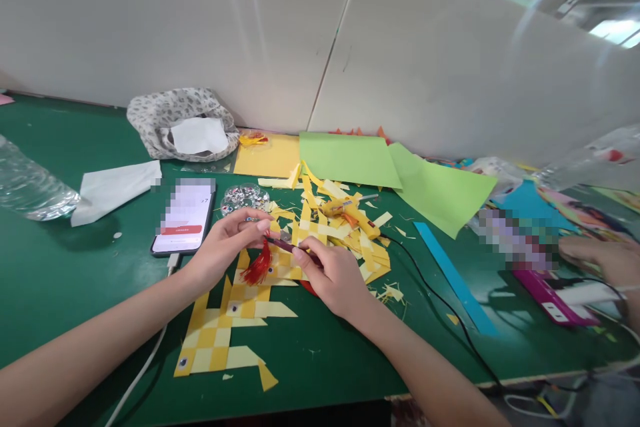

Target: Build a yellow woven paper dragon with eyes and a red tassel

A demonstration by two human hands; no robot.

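Left hand (237,237) had its grip pinched at the top of a red thread tassel (259,265), which hung over yellow-and-cream woven paper strips; right hand's (333,273) grip pinched a slim dark-maroon pen-like tool (283,245), thumb against forefinger, its tip by the tassel top. Exact contact there was too small to tell. Tool was held short, likely for fine control; tassel hung down, probably so its threads kept clear of the tip. Woven yellow-and-cream paper fish (207,347) lay flat below the hands on the green worktop (310,367), seemingly kept within easy reach. Yellow plastic glue gun (345,210) lay on pale paper scraps beyond the right hand, black cord running off right. Containers: round clear plastic case (225,209), just beyond the left hand, full of small black-and-white googly eyes, like those on the fish; grey-patterned white fabric basket (143,117) at the back held a folded white tissue (200,135), anything deeper not visible.
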